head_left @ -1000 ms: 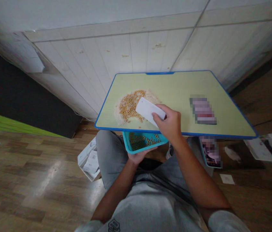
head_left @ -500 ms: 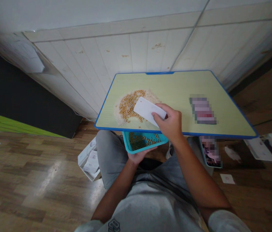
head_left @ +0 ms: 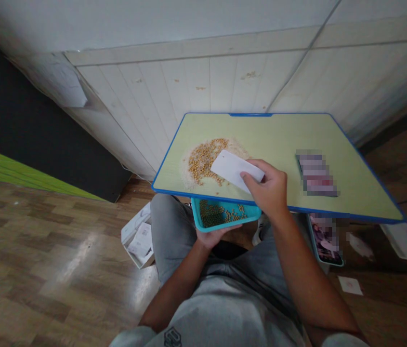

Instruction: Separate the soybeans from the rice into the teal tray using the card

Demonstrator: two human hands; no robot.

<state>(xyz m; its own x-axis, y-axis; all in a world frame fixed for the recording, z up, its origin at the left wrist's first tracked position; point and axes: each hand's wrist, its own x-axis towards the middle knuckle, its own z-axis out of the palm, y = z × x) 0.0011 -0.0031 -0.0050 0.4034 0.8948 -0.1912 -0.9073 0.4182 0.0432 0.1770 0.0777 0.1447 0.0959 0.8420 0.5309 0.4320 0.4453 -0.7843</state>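
My right hand point(head_left: 270, 188) pinches a flat white plastic scraper card point(head_left: 232, 168) with rounded corners and a small hole near its far corner. The card leans over the near right side of a heap of soybeans point(head_left: 201, 161), which lies mixed with rice-like pale grains point(head_left: 240, 147) on the table. Below the table's front edge, my left hand point(head_left: 214, 237) supports a turquoise plastic basket point(head_left: 230, 225) from underneath; its fingers are partly hidden. Soybeans point(head_left: 212, 214) cover the bottom of the basket, more thickly on the left.
The pale green folding table point(head_left: 279, 135) has a blue rim and stands by a white panelled wall point(head_left: 174, 86). A blurred-out phone-like object point(head_left: 317, 173) lies on its right. Under it are a white box point(head_left: 138, 241) at left and another blurred-out item point(head_left: 326, 241) at right.
The camera view has turned slightly, so the whole scene sits farther right. Both hands keep hold of the same things, and the soybean heap looks much the same.
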